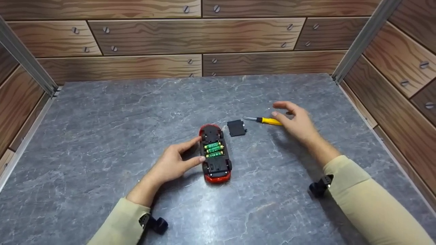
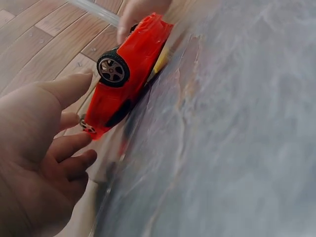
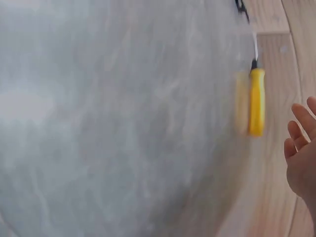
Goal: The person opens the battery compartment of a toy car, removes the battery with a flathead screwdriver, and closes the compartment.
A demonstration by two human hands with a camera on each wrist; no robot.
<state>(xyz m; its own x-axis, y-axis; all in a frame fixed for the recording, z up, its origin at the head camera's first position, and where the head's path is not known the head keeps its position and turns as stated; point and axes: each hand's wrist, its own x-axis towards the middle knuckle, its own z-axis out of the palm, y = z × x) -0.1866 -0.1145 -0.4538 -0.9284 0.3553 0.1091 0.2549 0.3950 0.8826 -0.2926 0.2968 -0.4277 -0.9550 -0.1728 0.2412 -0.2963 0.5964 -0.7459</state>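
Observation:
A red toy car (image 1: 218, 167) lies upside down on the table, its black underside facing up. Three green batteries (image 1: 214, 149) sit side by side in its uncovered compartment. My left hand (image 1: 172, 162) touches the car's left side with the tips of thumb and index finger; the left wrist view shows the red body and wheels (image 2: 112, 69) just beyond that hand. A yellow-handled screwdriver (image 1: 270, 121) lies to the right, its shaft pointing left. Close by its handle hovers my right hand (image 1: 298, 124), fingers loosely bent and apart from the handle (image 3: 256, 101) in the right wrist view.
Between car and screwdriver lies a black battery cover (image 1: 236, 128), flat on the grey marbled table (image 1: 136, 112). Wood-patterned walls (image 1: 197, 35) with metal corner posts (image 1: 366, 41) enclose the table at the back and sides.

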